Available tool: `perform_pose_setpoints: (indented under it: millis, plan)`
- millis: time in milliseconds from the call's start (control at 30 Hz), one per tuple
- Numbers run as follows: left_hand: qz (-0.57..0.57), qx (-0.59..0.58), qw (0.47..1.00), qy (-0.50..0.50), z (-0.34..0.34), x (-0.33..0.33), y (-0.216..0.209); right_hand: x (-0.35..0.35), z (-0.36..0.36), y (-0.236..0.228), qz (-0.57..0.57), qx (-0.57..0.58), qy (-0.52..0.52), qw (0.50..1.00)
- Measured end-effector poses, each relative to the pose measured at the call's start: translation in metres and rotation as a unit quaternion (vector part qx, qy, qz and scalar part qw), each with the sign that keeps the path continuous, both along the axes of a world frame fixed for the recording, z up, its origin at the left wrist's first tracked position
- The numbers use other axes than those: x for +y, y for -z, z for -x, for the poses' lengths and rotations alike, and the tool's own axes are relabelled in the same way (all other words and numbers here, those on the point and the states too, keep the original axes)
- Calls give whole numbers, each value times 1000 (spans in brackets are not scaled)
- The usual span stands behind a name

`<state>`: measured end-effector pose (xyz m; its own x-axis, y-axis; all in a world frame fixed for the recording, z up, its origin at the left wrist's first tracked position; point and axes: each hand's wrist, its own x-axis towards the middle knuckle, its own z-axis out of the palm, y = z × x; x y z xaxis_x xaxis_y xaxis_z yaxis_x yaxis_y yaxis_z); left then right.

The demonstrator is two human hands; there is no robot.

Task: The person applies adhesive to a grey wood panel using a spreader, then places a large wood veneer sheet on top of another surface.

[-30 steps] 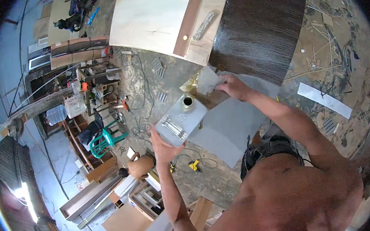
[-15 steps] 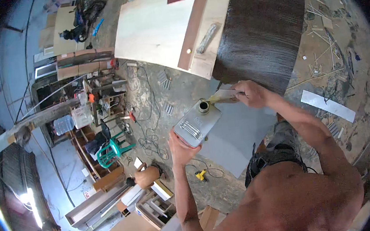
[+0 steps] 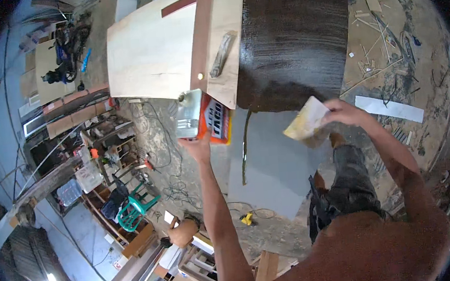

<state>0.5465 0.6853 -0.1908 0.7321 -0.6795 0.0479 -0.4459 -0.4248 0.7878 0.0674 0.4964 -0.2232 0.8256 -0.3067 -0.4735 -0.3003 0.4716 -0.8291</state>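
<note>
My left hand (image 3: 198, 147) grips the lower end of a rectangular metal can (image 3: 215, 119) with an orange and dark label. The can is tilted, its round spout toward the upper left. My right hand (image 3: 343, 113) is closed on a flat, pale spreader (image 3: 311, 117) smeared with yellowish glue. Both are held above a grey sheet (image 3: 278, 168). A thin brown line of glue (image 3: 245, 149) runs along the sheet's left part. Beyond it, a wet-looking dark brown coating (image 3: 296, 32) covers the far surface, with streaks across it.
A pale wooden board (image 3: 148, 56) lies at the far left, a rough stick (image 3: 224, 54) beside it. A yellow tool (image 3: 247, 219) with a cord, a green chair (image 3: 137, 206) and a crouching person (image 3: 184, 234) are at left. A white strip (image 3: 391, 109) and wood scraps lie at right.
The can has moved left and up and turned, showing its orange label. The spreader has come away from its spout, toward the right. The glue line, mostly hidden before, now shows.
</note>
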Motion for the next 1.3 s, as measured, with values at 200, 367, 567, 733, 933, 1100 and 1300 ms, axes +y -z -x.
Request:
perform_pose_setpoints:
  millis: [200,367,567,733,933,1100,1300]
  plan:
    - [-87,37,996,-9,-36,-67,130,51,116,100,-186,189,232,936]
    - [51,-18,998,17,-97,-59,207,70,118,172,108,174,37,978]
    - [-8,2,994,112,-141,-17,225,39,-61,162,35,206,-122,970]
    - [98,111,986,77,-125,5,244,25,-170,157,204,137,-168,955]
    - [166,8,985,45,-114,-25,264,23,-198,162,304,123,-101,939]
    - [96,194,975,54,-120,-22,279,-1,-224,163,405,23,-142,903]
    - [-8,-12,999,-44,-1,102,311,-1,-250,175,597,1,-273,754]
